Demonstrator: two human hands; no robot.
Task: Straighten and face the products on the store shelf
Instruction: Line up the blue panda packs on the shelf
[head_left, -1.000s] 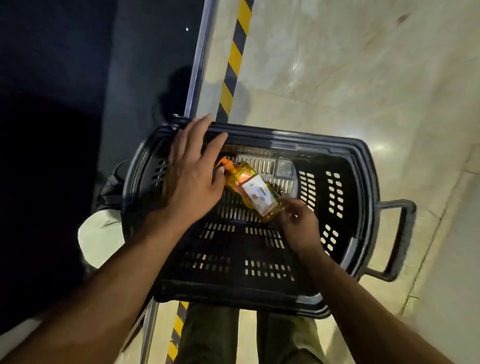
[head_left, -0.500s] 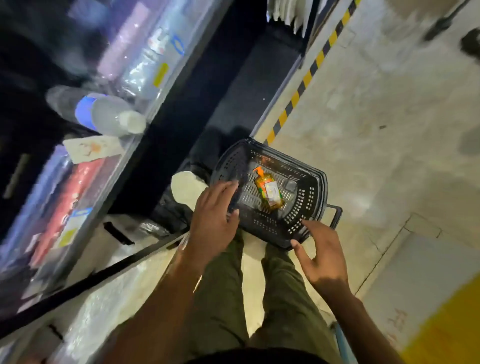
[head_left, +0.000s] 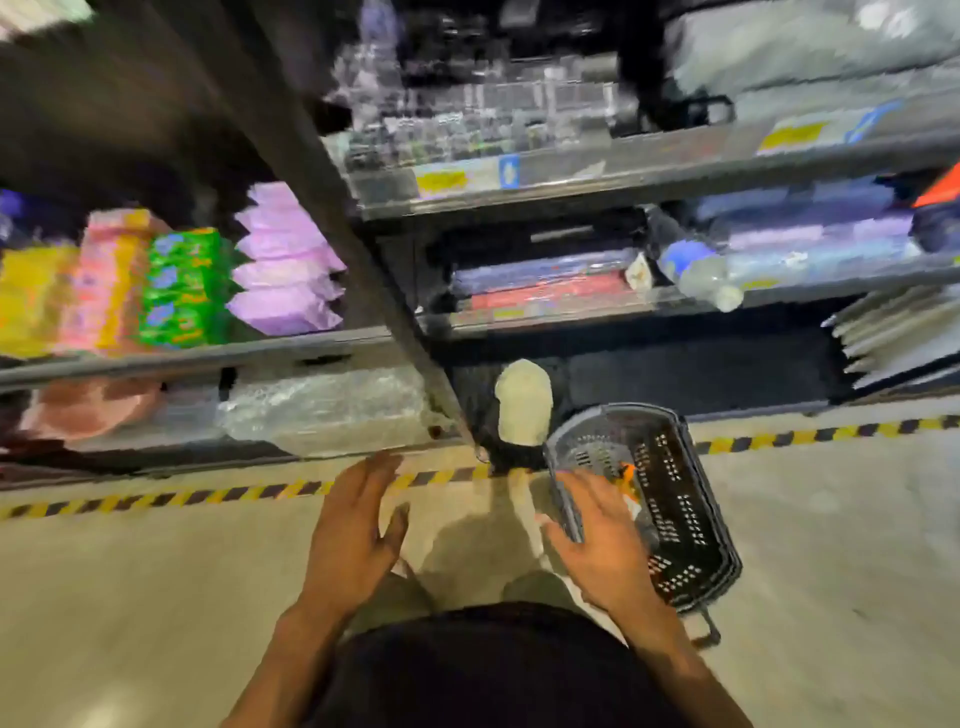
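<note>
Left hand (head_left: 348, 540), right hand (head_left: 602, 551) risen from basket (head_left: 691, 525); each grip released, empty.

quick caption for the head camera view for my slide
Open, empty left hand and right hand before blurred store shelves; black basket holding an orange-capped bottle on the floor at right.

Right hand (head_left: 602, 551) let go of the orange bottle (head_left: 628, 477), which lay in the black basket (head_left: 685, 519). Left hand (head_left: 348, 540) came off the basket rim. Both hands lifted, fingers spread. View swung up to the store shelves (head_left: 571, 171).
</note>
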